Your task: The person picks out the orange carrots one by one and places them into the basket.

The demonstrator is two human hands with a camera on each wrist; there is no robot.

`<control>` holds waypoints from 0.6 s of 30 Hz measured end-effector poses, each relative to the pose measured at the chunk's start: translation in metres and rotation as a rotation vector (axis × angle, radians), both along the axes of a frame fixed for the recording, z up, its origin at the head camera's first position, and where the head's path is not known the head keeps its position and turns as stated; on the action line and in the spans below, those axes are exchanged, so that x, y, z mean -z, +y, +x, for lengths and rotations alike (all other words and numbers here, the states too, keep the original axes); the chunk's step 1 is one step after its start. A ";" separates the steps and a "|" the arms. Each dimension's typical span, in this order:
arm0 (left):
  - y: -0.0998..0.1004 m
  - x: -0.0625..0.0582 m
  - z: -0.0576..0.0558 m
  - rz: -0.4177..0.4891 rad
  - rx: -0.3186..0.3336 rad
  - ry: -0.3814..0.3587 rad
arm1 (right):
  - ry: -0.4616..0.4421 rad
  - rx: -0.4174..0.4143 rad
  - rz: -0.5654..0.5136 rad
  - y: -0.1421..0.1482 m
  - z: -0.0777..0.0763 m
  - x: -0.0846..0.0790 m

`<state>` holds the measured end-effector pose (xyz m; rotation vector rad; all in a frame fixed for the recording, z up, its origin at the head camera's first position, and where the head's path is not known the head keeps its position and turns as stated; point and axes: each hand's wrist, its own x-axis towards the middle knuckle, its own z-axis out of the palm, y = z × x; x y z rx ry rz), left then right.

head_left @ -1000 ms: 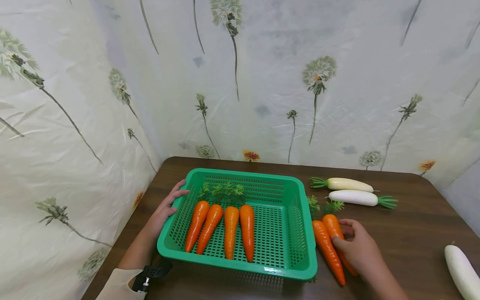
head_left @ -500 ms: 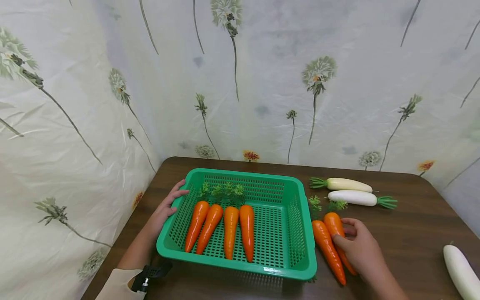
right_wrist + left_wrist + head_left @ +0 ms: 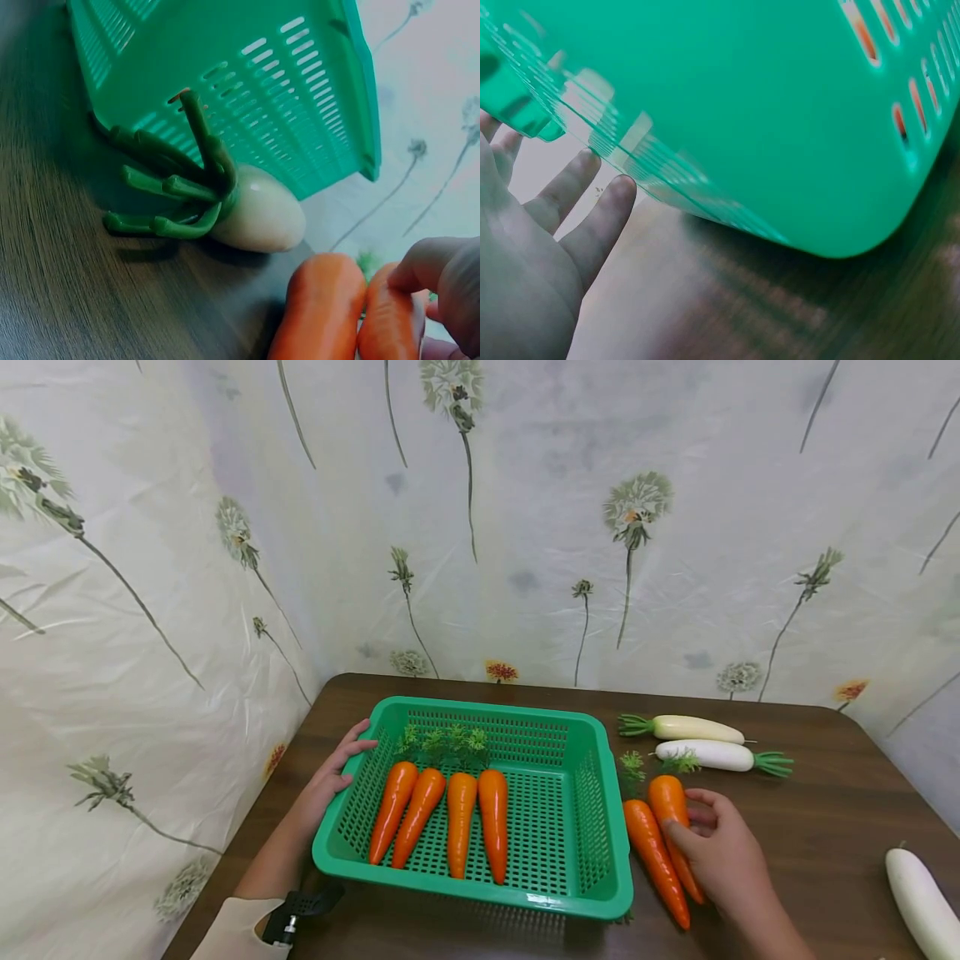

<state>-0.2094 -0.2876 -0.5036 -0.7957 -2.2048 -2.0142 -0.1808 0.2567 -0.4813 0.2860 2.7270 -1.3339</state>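
Observation:
A green plastic basket [image 3: 566, 906] holds several orange carrots [image 3: 461, 827] with leafy tops, side by side. My left hand [image 3: 330, 785] lies at its left side with fingers on the rim; in the left wrist view those fingers look fairly straight against the wall. Right of the basket, my right hand [image 3: 723, 847] pinches a carrot [image 3: 667, 797] between thumb and fingers. Its lower part is partly behind the thumb. Another carrot [image 3: 654, 860] lies close along its left side. In the right wrist view both carrots are seen from their lower ends.
Two white radishes [image 3: 697, 728] with green stems lie behind the carrots. Another white radish [image 3: 922, 902] is at the right edge. By the basket's near right corner sits a stubby white radish [image 3: 262, 214], mostly hidden from the head view. A patterned cloth wall [image 3: 525, 568] borders the table.
My right hand has shifted the pinched carrot slightly forward, away from me; its leaves now overlap the white radish behind. The left hand and basket have stayed nearly still.

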 end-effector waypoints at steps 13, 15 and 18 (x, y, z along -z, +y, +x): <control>-0.001 0.001 -0.001 0.015 0.004 -0.027 | 0.090 0.002 -0.043 -0.008 0.006 -0.004; -0.001 0.001 -0.001 0.024 0.011 -0.031 | 0.092 0.004 -0.056 -0.009 0.006 -0.005; -0.001 0.001 0.000 0.020 0.014 -0.021 | 0.075 -0.002 -0.075 -0.011 0.006 -0.007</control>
